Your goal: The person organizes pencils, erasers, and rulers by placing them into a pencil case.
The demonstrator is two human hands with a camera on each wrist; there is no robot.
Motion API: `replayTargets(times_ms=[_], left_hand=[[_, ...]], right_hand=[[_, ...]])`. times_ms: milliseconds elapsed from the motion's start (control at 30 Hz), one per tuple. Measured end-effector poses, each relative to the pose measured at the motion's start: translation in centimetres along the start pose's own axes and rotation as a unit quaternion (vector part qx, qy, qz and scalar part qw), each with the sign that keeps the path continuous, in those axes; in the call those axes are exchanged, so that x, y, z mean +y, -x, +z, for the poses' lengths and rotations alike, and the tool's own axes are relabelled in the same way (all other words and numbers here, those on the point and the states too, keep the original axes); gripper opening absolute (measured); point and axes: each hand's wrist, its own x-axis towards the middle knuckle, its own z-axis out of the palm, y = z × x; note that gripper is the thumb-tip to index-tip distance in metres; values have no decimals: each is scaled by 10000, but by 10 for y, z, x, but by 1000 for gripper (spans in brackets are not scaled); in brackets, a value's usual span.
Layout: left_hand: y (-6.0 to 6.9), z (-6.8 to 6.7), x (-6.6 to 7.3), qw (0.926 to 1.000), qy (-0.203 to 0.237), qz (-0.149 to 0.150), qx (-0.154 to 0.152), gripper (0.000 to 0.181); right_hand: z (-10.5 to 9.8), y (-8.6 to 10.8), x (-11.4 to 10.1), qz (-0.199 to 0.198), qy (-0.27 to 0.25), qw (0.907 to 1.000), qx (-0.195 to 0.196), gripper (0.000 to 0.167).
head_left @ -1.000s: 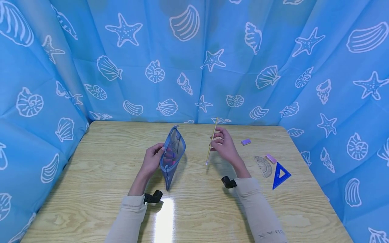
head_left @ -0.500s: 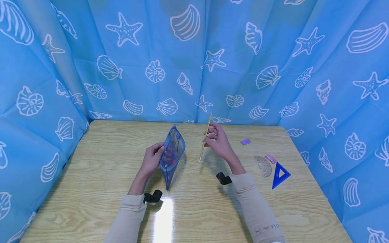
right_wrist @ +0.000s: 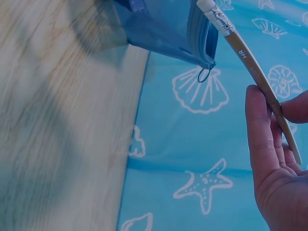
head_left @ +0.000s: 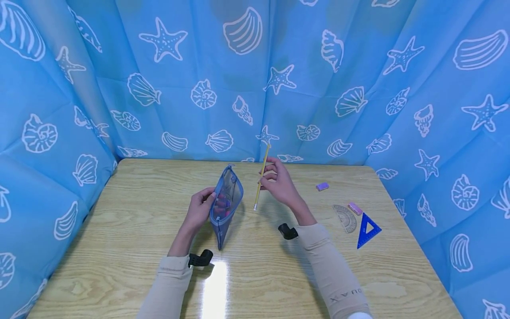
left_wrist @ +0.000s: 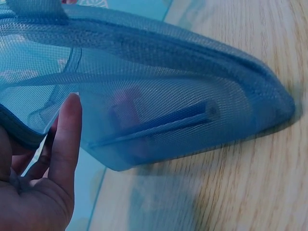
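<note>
A blue mesh zip pouch (head_left: 223, 221) stands with its mouth open near the middle of the table. My left hand (head_left: 199, 208) grips its left edge. Through the mesh in the left wrist view, a long thin item (left_wrist: 168, 120) and a blurred pinkish thing (left_wrist: 127, 103) show inside. My right hand (head_left: 279, 181) pinches a yellow pencil (head_left: 257, 195) between thumb and fingers, just right of the pouch and apart from it. The pencil's white eraser (right_wrist: 206, 5) end points down toward the table; its other end tilts up and away.
On the right of the wooden table (head_left: 131, 230) lie a purple eraser (head_left: 322, 186), a pink-purple eraser (head_left: 355, 208), a clear protractor (head_left: 345, 218) and a blue set square (head_left: 368, 230). A blue shell-print curtain (head_left: 239, 79) hangs behind and at both sides.
My right hand has moved left with the pencil, closer to the pouch. The left hand and the pouch have stayed in place.
</note>
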Motion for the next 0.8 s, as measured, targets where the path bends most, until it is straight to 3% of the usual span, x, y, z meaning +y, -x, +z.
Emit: replayTargets(times_ms=[800], left_hand=[[-2, 0, -2, 9998, 157, 100, -85, 33]], right_hand=[[26, -18, -15, -366, -346, 9987, -34, 64]])
